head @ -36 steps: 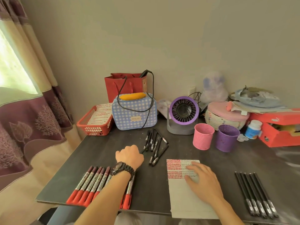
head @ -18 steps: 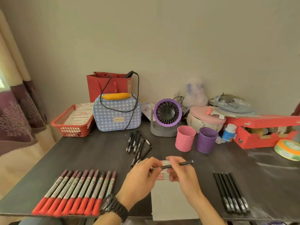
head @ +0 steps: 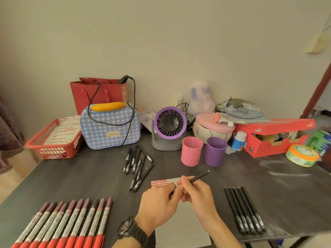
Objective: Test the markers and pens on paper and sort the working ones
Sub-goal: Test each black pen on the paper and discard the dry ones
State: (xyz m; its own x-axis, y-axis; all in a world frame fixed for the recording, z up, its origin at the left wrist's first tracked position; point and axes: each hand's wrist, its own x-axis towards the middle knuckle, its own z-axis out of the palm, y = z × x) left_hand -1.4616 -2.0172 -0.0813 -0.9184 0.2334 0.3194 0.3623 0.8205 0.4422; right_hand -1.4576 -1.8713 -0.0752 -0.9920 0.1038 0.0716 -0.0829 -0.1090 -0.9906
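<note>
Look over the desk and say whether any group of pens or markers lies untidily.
Yes. The loose black pens at mid-table lie scattered, some crossing, unlike the neat red markers at front left and the row of black pens at right. Also, the lid of the red shoebox sits askew.

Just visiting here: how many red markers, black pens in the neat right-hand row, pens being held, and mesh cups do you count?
Red markers: 10
Black pens in the right-hand row: 5
Black pen being held: 1
Pink cup: 1
Purple cup: 1
Total: 18
</note>
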